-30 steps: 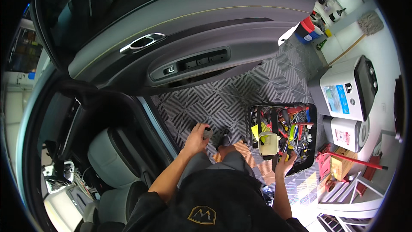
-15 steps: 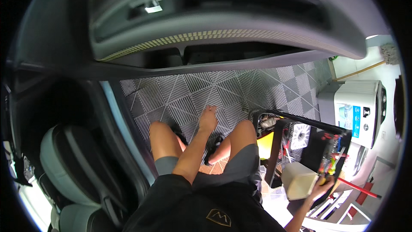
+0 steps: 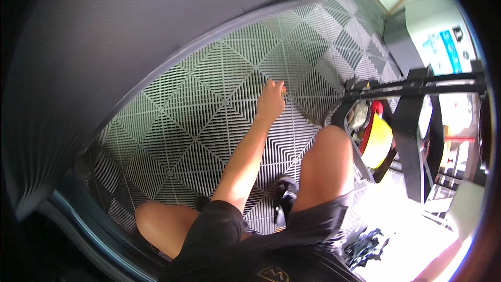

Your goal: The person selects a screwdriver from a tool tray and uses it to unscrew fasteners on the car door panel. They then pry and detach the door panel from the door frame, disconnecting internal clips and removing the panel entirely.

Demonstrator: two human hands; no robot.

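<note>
My left hand (image 3: 271,102) reaches out over the patterned tile floor (image 3: 209,94) with its fingers curled together. A tiny orange and greenish spot shows by its fingertips, too small to name. Along the right edge, a pale arm-like strip (image 3: 449,255), probably my right forearm, is washed out by glare, and the fingers of that hand cannot be made out. A whitish box-shaped container (image 3: 466,208) stands just above that strip. To the right of my knee is a black rack (image 3: 409,141) with a yellow rounded thing (image 3: 378,143) and a red piece (image 3: 377,107) in it.
A car door panel (image 3: 130,26) spans the upper left, its lower edge curving over the floor. The sill (image 3: 88,230) runs at the lower left. A white and grey appliance (image 3: 443,42) stands at the upper right. Dark crumpled material (image 3: 365,248) lies at the lower right.
My view has turned toward the right and down, and the door panel now covers more of the upper left. My left hand has moved forward. My right hand no longer shows clearly.
</note>
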